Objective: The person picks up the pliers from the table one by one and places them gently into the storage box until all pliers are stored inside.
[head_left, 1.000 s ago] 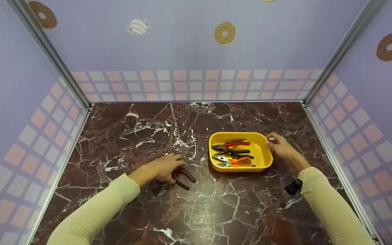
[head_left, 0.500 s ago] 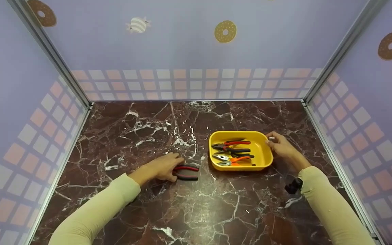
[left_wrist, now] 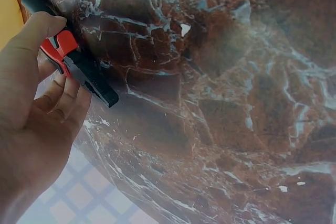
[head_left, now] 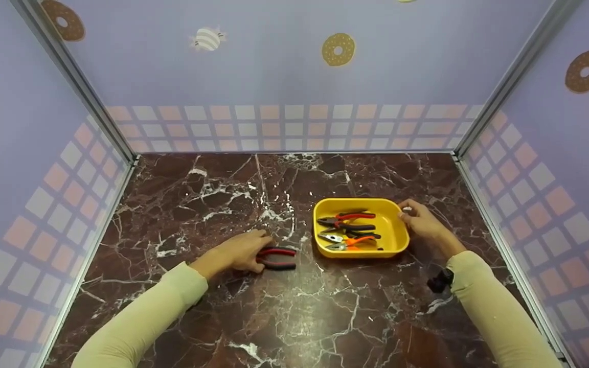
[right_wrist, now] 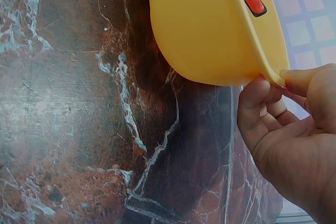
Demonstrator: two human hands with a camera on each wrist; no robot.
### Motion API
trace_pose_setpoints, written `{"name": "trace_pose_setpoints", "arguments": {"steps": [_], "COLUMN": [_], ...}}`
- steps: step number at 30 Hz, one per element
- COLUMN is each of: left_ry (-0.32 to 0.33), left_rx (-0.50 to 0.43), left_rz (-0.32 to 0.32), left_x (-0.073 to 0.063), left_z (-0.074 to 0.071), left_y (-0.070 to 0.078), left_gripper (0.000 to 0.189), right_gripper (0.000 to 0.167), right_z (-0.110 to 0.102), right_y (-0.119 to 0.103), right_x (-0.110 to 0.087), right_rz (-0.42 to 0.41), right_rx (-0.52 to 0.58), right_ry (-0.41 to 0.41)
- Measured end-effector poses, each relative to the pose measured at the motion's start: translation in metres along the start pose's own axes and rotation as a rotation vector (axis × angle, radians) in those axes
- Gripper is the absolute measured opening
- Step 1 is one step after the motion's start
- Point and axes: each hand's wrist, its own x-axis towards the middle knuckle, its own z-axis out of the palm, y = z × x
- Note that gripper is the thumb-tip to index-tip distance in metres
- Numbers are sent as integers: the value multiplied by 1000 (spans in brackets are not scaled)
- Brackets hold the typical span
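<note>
My left hand (head_left: pixel 243 251) grips a pair of pliers (head_left: pixel 280 266) with red-and-black handles, to the left of the yellow bin. In the left wrist view the thumb and fingers close round the pliers (left_wrist: pixel 64 45) near the pivot, and the black jaws point away from the palm. My right hand (head_left: pixel 424 221) pinches the right rim of the yellow bin (head_left: pixel 394 232); the right wrist view shows thumb and fingers on the rim of this bin (right_wrist: pixel 205 30). Inside lie several pliers, among them a red-and-black pair (head_left: pixel 356 226) and an orange-handled pair (head_left: pixel 361 239).
A dark red marble-patterned tabletop (head_left: pixel 315 317) with white veins lies under everything. Lilac panels (head_left: pixel 274 76) with metal edge strips stand at the back, left and right.
The pliers in my left hand have turned, so their handles now point right toward the bin instead of down and right. My right hand and the bin have stayed put.
</note>
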Motion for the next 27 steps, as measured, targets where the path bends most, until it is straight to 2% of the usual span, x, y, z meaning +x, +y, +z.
{"name": "trace_pose_setpoints", "arguments": {"steps": [9, 16, 27], "left_ry": [19, 38, 102], "left_rx": [-33, -57, -55], "left_rz": [-15, -26, -17], "left_x": [1, 1, 10], "left_z": [-12, -17, -36], "left_y": [0, 2, 8], "left_gripper": [65, 58, 54], "right_gripper": [26, 25, 25], "right_z": [2, 2, 0], "right_y": [-3, -4, -2], "right_x": [-1, -1, -1], "right_rz": [-3, 7, 5], "right_rx": [7, -5, -23], "right_ry": [5, 1, 4]}}
